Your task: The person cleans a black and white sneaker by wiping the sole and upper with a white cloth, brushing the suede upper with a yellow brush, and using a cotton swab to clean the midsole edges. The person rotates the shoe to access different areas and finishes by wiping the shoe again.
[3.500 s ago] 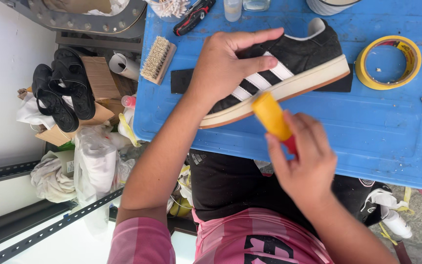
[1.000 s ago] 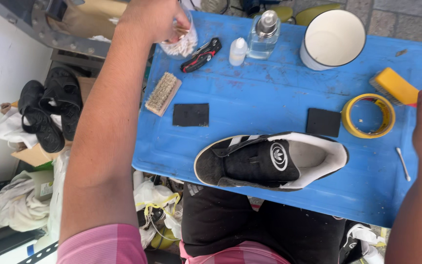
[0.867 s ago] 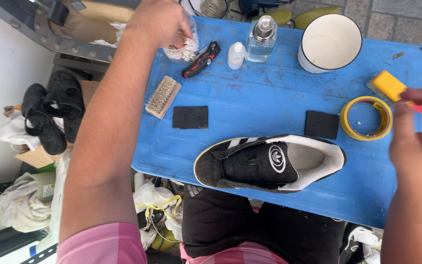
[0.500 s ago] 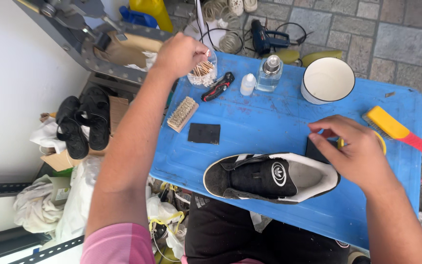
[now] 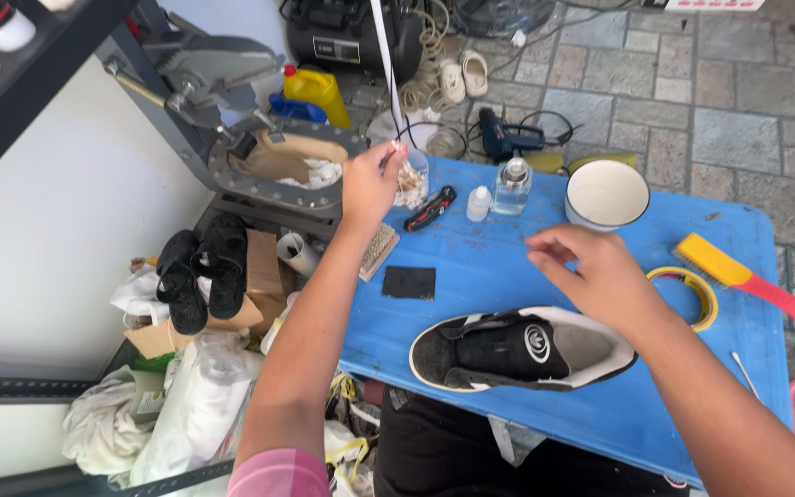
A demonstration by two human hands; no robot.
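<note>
A black sneaker (image 5: 508,352) with a white lining stands upright on the blue tray table (image 5: 508,248). My left hand (image 5: 368,184) reaches to the far left corner and pinches a cotton swab at the clear cup of swabs (image 5: 413,179). My right hand (image 5: 593,269) hovers over the tray just above the sneaker's heel, fingers apart and holding nothing. A yellow brush with a red handle (image 5: 740,274) lies at the right edge, beside a yellow tape roll (image 5: 692,296).
On the tray are a white mug (image 5: 606,193), a clear bottle (image 5: 512,184), a small white dropper bottle (image 5: 478,203), a red-black knife (image 5: 430,208), a wooden brush (image 5: 379,250) and a black pad (image 5: 409,282). Black sandals (image 5: 200,276), bags and rags crowd the left floor.
My right hand put the yellow brush down at the right and moved back over the sneaker, which now stands upright. My left hand went to the swab cup and lifts a swab.
</note>
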